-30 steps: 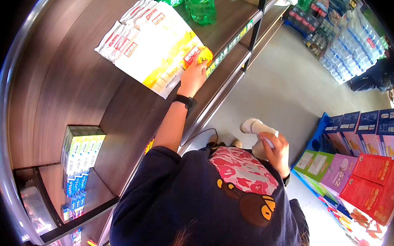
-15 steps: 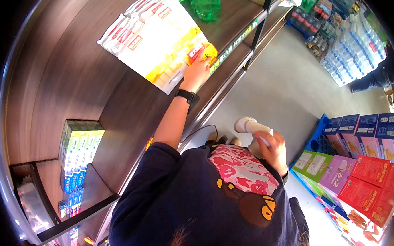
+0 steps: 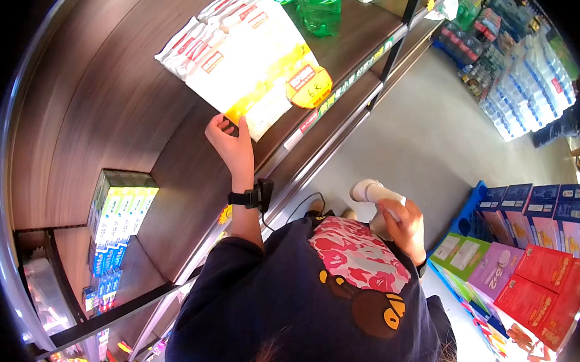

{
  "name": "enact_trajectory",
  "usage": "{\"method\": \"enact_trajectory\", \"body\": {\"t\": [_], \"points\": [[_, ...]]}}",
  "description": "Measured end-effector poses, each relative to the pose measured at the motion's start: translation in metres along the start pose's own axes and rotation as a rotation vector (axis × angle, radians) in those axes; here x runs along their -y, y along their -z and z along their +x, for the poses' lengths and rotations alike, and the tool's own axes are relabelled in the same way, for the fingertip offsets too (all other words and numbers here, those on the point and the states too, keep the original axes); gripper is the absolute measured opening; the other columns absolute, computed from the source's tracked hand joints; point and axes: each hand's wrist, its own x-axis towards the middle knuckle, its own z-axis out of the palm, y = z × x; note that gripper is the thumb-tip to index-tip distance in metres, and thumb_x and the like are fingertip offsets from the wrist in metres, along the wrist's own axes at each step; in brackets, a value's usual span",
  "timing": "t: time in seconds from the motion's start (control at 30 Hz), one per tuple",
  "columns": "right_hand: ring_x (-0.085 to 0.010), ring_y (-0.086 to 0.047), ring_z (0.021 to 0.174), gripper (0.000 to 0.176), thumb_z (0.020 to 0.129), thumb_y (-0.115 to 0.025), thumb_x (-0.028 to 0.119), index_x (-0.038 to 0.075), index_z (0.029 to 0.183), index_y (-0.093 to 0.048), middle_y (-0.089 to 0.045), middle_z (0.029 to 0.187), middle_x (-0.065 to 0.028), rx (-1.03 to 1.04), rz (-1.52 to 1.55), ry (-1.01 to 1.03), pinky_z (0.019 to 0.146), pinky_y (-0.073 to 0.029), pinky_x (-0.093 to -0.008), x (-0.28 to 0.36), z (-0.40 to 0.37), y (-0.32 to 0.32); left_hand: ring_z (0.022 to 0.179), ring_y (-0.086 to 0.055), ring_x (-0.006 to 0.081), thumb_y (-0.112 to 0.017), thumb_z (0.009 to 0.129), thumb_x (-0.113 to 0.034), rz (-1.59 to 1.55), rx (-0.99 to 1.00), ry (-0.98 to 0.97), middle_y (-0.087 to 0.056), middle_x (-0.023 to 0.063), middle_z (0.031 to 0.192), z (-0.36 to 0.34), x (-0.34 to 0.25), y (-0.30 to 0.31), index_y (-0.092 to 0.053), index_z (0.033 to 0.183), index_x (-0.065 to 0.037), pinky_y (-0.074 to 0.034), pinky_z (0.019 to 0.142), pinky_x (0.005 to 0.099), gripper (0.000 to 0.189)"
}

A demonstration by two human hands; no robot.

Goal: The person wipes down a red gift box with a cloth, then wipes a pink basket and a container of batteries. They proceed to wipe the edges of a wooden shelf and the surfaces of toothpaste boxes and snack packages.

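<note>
Bordering the fingertips of your left hand [image 3: 231,145]: overlapping white-and-yellow bags [image 3: 240,64], on a brown shelf [image 3: 193,153]. Left fingers: loosely curled, thumb spread apart from them, at the bags' lower edge; whether they press on it, you cannot tell. Right of those fingertips, against the bags: one red-and-yellow price tag [image 3: 311,89], marked with a 6. Beyond the bags from the same fingers: green bottles [image 3: 318,12]. Below and left of them: small stacked boxes [image 3: 123,205], green, white and blue. Behind the fingers, on your wrist: one black band [image 3: 250,196]. Your right hand [image 3: 404,227], well apart: fingers closed around a white object [image 3: 379,224], kind unclear. Well to the right of those fingers: red boxes [image 3: 539,286] beside a purple box [image 3: 495,265].
</note>
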Motion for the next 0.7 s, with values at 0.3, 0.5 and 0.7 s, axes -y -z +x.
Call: {"method": "enact_trajectory", "body": {"t": [0.3, 0.5, 0.7], "points": [[-0.0314, -0.060, 0.067, 0.020, 0.080, -0.070, 0.002, 0.008, 0.099, -0.068, -0.065, 0.080, -0.0148, 0.066, 0.000, 0.021, 0.059, -0.047, -0.0381, 0.001, 0.011, -0.002, 0.096, -0.064, 0.0200, -0.073, 0.083, -0.010, -0.212, 0.215, 0.293, -0.066, 0.0151, 0.107, 0.013, 0.048, -0.016, -0.054, 0.115, 0.007, -0.049, 0.084, 0.0320, 0.042], [-0.0329, -0.058, 0.065, 0.019, 0.077, -0.070, 0.003, 0.008, 0.095, -0.069, -0.064, 0.076, -0.0130, 0.010, 0.016, 0.009, 0.058, -0.046, -0.0405, 0.000, 0.010, -0.006, 0.095, -0.065, 0.0184, -0.073, 0.082, -0.009, -0.317, 0.251, 0.302, -0.068, 0.0144, 0.105, 0.017, 0.058, -0.016, -0.059, 0.112, 0.007, -0.048, 0.084, 0.0306, 0.036], [-0.0317, -0.058, 0.064, 0.016, 0.078, -0.070, 0.004, 0.008, 0.094, -0.069, -0.062, 0.073, -0.0125, 0.048, 0.004, 0.006, 0.057, -0.046, -0.0398, 0.001, 0.015, -0.009, 0.093, -0.065, 0.0170, -0.076, 0.080, -0.010, -0.297, 0.287, 0.298, -0.069, 0.0124, 0.105, 0.022, 0.064, -0.015, -0.061, 0.110, 0.005, -0.048, 0.083, 0.0301, 0.036]]}}
